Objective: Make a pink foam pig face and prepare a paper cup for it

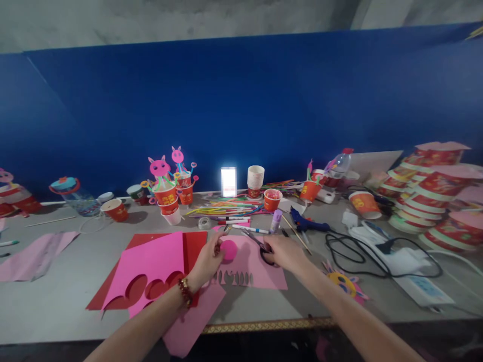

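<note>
My left hand (210,255), with a beaded bracelet on the wrist, has curled fingers at the left edge of a bright pink paper circle (229,250). The fingertips appear pinched on that edge, partly hidden. My right hand (282,251) is closed on the handles of dark scissors (258,242), whose blades point away to the upper left. Both hands are over a light pink sheet (269,279) with a row of small cut-out holes. At left, a bright pink sheet (151,259) with round cut-outs lies over red paper (113,294).
Markers (249,229), a tape roll (204,223), a purple glue stick (276,221) and a blue glue gun (307,221) lie beyond the hands. Decorated paper cups (165,196) stand behind. Black cable (358,271), a power strip (424,289) and stacked cups (422,196) are at right.
</note>
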The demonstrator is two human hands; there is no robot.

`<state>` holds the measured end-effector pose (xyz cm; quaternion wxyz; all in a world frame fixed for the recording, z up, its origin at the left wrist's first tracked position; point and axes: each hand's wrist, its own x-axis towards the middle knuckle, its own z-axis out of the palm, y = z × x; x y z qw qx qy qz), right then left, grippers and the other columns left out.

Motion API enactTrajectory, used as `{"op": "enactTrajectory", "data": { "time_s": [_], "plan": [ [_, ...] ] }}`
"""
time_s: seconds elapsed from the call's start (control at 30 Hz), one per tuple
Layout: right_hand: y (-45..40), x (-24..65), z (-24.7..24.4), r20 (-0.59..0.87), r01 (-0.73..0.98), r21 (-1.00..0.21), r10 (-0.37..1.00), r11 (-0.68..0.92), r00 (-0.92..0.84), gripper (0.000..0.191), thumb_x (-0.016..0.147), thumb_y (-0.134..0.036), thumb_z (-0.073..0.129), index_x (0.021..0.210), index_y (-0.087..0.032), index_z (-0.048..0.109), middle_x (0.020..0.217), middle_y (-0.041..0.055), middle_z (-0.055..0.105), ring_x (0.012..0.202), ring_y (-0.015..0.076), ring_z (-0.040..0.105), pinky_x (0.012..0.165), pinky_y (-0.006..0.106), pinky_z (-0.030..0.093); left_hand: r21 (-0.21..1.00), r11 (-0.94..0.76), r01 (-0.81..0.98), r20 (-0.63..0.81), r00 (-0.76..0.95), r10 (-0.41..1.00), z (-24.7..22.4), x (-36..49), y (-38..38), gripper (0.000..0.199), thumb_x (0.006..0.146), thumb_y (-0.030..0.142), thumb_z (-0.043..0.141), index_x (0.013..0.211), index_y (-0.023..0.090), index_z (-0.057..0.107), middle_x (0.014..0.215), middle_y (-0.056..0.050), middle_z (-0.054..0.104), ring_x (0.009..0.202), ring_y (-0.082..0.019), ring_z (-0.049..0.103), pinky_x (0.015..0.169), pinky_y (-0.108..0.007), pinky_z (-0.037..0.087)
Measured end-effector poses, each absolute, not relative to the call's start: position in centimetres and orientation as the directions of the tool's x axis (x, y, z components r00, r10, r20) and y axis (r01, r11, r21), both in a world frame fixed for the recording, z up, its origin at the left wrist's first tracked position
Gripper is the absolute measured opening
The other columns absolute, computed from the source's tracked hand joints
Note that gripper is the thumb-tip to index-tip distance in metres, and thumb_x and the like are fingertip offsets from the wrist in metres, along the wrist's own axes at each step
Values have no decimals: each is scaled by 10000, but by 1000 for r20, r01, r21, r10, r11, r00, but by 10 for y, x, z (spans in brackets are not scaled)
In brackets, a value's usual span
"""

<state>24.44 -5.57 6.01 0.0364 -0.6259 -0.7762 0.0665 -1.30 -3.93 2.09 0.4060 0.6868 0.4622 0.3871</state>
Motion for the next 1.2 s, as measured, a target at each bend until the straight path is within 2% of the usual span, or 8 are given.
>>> {"op": "enactTrajectory", "data": {
  "time_s": [0.27,0.57,0.7,0.9,1.0,1.07,1.13,1.2],
  "plan": [
    [-65,250,61,23,930,-226,956,288,-291,98,857,-306,617,827,-218,648,865,29,725,788,212,676,612,243,371,418,-551,722,300,463,834,9,-12,-41,259,865,121,491,1096,174,597,1079,-96,623,1059,-264,554,931,-428,467],
    [-27,210,60,85,992,44,989,121,-124,207,938,-104,453,1044,-170,619,961,122,700,808,243,709,641,260,465,79,-556,827,231,528,818,20,-3,-44,114,867,248,571,947,168,578,989,-97,576,959,-285,532,871,-445,462],
    [-10,199,53,57,989,32,988,143,-144,217,906,-54,457,971,-140,646,950,142,694,827,265,709,657,285,484,202,-562,802,226,521,823,21,-8,-42,113,875,230,551,966,166,573,1008,-105,590,985,-288,544,885,-455,469],
    [-16,203,69,119,982,-41,977,186,-180,203,889,-75,464,1005,-168,602,1049,121,661,855,239,683,689,296,478,687,-434,583,207,416,885,39,-35,-29,239,921,311,496,1133,204,528,1134,-97,599,973,-219,611,810,-351,524],
    [-26,196,73,184,831,-478,957,285,-223,123,846,-146,541,955,-202,554,904,39,663,750,180,665,676,271,484,763,-389,517,178,411,894,56,-36,-31,268,914,334,509,1153,213,533,1181,-101,591,967,-212,614,750,-309,522],
    [-31,186,68,136,463,-850,953,253,-271,81,833,-205,560,905,-216,523,705,-32,613,609,148,633,602,254,495,792,-384,475,143,467,873,63,-28,-35,282,920,342,507,1171,215,529,1168,-93,601,913,-192,616,709,-282,508],
    [-34,175,58,82,78,-991,950,111,-302,129,831,-290,591,907,-218,517,649,-58,582,547,134,607,555,253,509,798,-407,445,135,527,839,63,-18,-38,217,936,327,472,1091,201,556,1049,-74,634,847,-179,606,709,-278,490],
    [-35,168,49,54,-115,-993,965,24,-258,218,793,-351,667,895,-211,535,664,-58,588,541,119,591,542,246,512,783,-423,456,133,541,831,58,-10,-38,183,952,297,421,943,192,571,893,-49,635,788,-174,584,711,-284,464]
  ]
}}
